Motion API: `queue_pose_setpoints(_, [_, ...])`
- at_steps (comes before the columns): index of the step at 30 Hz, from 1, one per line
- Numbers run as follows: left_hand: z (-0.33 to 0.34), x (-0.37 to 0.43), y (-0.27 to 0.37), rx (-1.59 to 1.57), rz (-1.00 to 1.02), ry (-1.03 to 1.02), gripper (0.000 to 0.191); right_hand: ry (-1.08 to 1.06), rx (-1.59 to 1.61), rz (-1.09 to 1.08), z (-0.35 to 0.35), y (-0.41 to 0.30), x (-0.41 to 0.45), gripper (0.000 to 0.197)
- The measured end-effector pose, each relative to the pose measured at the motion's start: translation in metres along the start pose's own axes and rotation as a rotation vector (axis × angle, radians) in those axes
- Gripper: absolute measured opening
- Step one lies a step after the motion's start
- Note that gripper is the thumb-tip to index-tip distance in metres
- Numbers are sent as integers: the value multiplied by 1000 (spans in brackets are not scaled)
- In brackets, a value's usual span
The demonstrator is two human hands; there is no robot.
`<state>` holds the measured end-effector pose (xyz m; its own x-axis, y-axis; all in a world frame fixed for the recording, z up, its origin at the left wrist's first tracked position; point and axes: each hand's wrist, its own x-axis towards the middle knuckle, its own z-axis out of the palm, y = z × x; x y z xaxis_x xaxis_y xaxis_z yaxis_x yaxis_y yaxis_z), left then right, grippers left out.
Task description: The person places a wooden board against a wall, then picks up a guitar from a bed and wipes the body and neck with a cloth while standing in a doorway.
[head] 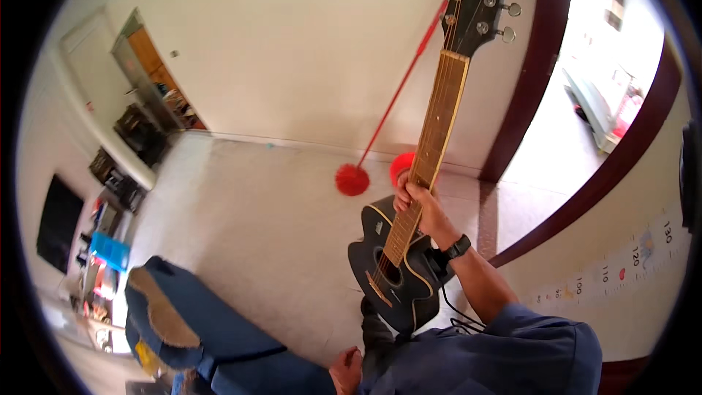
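Observation:
My right hand (425,200), with a black watch (458,247) on the wrist, grips the neck of a black acoustic guitar (422,291) with a cutaway. The guitar tilts, its headstock (476,3) with metal tuning pegs at the top of the view and its body low, near my dark trouser leg (375,326). Strings run along the brown fretboard (439,109) to the bridge (378,289). My left hand (346,370) is low beside my body, away from the guitar. Its fingers look curled, and nothing shows in them.
A red duster (352,179) on a long red pole leans against the wall. Behind my right hand is a red round object (402,164). A blue sofa (219,312) lies left, a dark doorframe (526,77) right. A black cable (458,312) hangs near my waist.

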<state>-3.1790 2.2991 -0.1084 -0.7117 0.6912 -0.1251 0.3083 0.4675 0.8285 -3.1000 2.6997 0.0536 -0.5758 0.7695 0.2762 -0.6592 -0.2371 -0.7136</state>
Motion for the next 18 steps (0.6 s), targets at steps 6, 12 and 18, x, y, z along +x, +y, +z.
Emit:
queue_pose_setpoints(6, [-11, 128, 28, -64, 30, -239, 23, 184, -247, -134, -20, -33, 24, 21])
queue_pose_setpoints(12, [-22, 238, 67, 65, 182, -438, 18, 366, -202, -293, -28, -57, 12, 12])
queue_pose_setpoints(18, [32, 321, 100, 240, 526, -609, 19, 548, -388, -388, -76, -89, 4, 22])
